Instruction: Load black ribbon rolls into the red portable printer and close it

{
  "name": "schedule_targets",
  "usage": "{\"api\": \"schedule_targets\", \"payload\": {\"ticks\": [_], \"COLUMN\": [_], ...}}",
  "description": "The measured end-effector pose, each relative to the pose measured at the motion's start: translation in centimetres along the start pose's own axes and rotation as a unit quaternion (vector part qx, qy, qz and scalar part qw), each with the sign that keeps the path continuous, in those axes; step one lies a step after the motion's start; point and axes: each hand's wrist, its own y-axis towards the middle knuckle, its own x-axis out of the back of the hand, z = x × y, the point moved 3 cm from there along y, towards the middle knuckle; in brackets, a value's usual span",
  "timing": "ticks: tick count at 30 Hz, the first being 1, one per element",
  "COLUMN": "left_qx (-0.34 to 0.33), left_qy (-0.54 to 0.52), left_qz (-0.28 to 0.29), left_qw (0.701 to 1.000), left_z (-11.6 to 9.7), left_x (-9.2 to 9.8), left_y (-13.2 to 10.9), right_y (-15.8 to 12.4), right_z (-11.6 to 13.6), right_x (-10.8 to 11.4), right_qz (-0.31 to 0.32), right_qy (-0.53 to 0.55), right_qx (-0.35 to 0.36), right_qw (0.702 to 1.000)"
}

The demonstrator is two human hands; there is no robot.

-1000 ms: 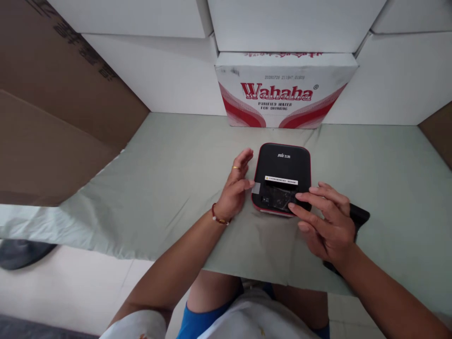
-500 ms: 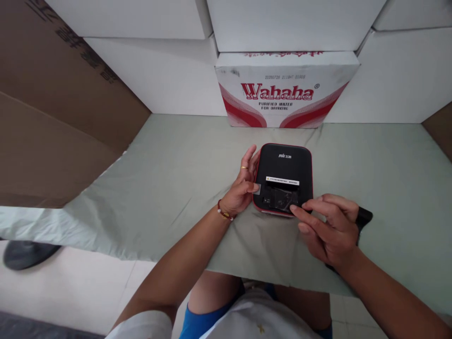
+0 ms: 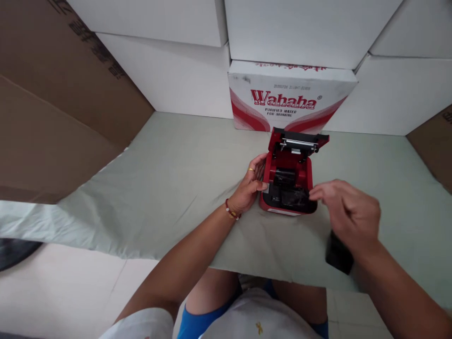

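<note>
A red and black label printer (image 3: 289, 209) stands on the cloth in front of me. Its lid (image 3: 300, 139) is tipped up at the back, baring a red compartment with a black roller-like part (image 3: 284, 177). Dark glossy plastic film (image 3: 294, 197) covers part of the front panel. My left hand (image 3: 250, 188) grips the printer's left side, with the thumb on a small grey tab and the fingers behind. At the right front edge is my right hand (image 3: 348, 209), slightly blurred, fingers bent and pressed together. Whether anything is pinched there is hidden.
A black block-like object (image 3: 339, 254) lies on the green cloth (image 3: 190, 188) under my right wrist. Behind the printer stands a Wahaha water carton (image 3: 286, 99), backed by stacked white boxes (image 3: 169, 70). A brown carton (image 3: 63, 108) closes off the left side.
The printer's lid has swung up, showing the inside. My right hand has moved back and to the right, its fingers now bent together. My left hand keeps its hold.
</note>
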Motion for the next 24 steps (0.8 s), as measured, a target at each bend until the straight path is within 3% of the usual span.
{"api": "schedule_targets", "payload": {"ticks": [2, 4, 7, 10, 14, 24], "left_qx": [0.004, 0.005, 0.0, -0.007, -0.009, 0.004], "left_qy": [-0.017, -0.025, -0.016, 0.001, 0.003, -0.026], "left_qz": [-0.003, -0.006, -0.005, 0.001, 0.001, -0.032], "left_qw": [1.0, 1.0, 1.0, 1.0, 1.0, 0.999], "left_z": [0.1, 0.2, 0.3, 0.4, 0.4, 0.4], "left_x": [0.0, 0.1, 0.1, 0.2, 0.1, 0.0], "left_y": [0.1, 0.2, 0.2, 0.2, 0.2, 0.3], "right_y": [2.2, 4.1, 6.1, 7.3, 8.3, 8.5], "right_z": [-0.5, -1.0, -1.4, -1.2, -0.7, -0.7], "right_x": [0.0, -0.9, -3.2, -5.1, -6.6, -6.6], "right_qz": [0.032, 0.122, 0.271, 0.352, 0.381, 0.347], "right_qy": [-0.032, -0.101, -0.236, -0.344, -0.382, -0.371], "right_qx": [-0.056, -0.059, -0.05, -0.064, -0.066, -0.115], "right_qw": [0.997, 0.986, 0.932, 0.868, 0.84, 0.854]}}
